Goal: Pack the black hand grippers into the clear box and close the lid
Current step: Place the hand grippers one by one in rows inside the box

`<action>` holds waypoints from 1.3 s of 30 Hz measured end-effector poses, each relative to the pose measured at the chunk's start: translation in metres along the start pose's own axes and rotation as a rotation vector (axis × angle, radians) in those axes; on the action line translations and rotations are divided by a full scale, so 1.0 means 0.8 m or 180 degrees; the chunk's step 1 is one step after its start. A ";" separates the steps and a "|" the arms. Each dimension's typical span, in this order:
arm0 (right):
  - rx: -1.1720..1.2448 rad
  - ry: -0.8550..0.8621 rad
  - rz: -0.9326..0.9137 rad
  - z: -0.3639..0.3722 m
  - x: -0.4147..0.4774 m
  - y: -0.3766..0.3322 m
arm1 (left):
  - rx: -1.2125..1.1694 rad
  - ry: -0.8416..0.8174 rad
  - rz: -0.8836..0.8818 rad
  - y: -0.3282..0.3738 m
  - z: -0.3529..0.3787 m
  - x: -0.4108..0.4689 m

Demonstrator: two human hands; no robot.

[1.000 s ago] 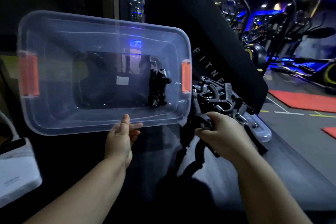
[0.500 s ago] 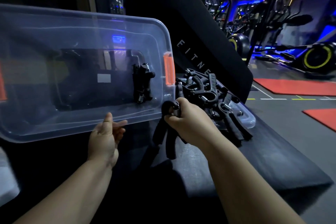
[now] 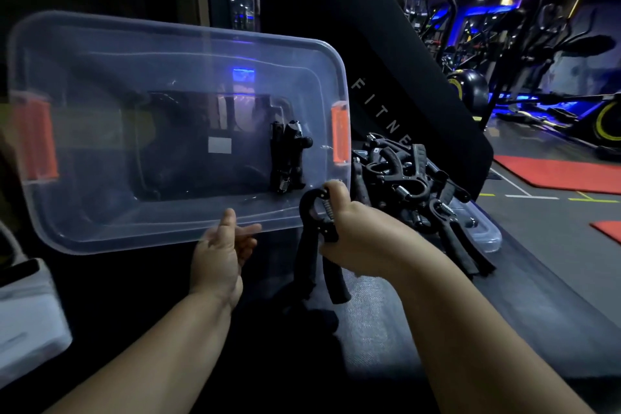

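Gripping one black hand gripper (image 3: 316,222) by its spring end, handles hanging down, the right hand (image 3: 356,239) holds it just at the lower right corner of the clear box (image 3: 134,54). The box is tipped up with its opening toward the camera. The left hand (image 3: 225,245) rests at the near rim, thumb raised against the plastic and fingers loose and fairly straight, steadying it rather than clamping it. A single packed gripper (image 3: 289,158) lies inside near the right orange latch (image 3: 340,134). The remaining pile of grippers (image 3: 410,178) sits heaped on the clear lid (image 3: 484,235) on the treadmill deck (image 3: 386,329). With so light a support, the tilted box could rock or drop when the next gripper lands, and the one inside could slide out over the rim. The dangling handles might also catch the rim on the way in. Springs and handles in the pile look interlocked, so lifting one may drag others off the lid. The lid cannot be used until it is cleared. Pale letters reading "FITNE" run down the black upright panel (image 3: 379,118), the rest hidden. A white label (image 3: 220,145) shows through the box bottom, too blurred to read.
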State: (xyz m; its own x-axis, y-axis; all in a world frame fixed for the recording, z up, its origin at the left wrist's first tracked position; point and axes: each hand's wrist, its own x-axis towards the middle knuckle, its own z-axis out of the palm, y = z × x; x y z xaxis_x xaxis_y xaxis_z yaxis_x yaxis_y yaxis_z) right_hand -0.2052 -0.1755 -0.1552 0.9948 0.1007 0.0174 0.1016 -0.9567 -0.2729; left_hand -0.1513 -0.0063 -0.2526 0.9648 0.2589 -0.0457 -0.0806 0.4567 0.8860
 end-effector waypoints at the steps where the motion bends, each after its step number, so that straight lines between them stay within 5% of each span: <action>1: -0.0026 0.0051 -0.0052 0.001 0.000 -0.001 | 0.0002 -0.0008 -0.0005 0.000 0.000 0.000; 20: 0.1025 0.1674 -0.0262 -0.040 0.072 -0.031 | -0.0120 -0.0042 -0.0054 0.005 0.001 0.001; 39: 0.0027 0.0931 0.0093 0.028 0.232 -0.048 | -0.0179 0.0067 -0.0126 0.002 -0.001 0.007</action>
State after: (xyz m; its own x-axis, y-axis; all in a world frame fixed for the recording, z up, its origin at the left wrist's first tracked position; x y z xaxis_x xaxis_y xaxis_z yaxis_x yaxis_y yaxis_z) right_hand -0.0249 -0.1139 -0.1629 0.9582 -0.0111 0.2858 0.0741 -0.9555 -0.2854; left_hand -0.1464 -0.0036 -0.2515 0.9621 0.2573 -0.0904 -0.0570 0.5140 0.8559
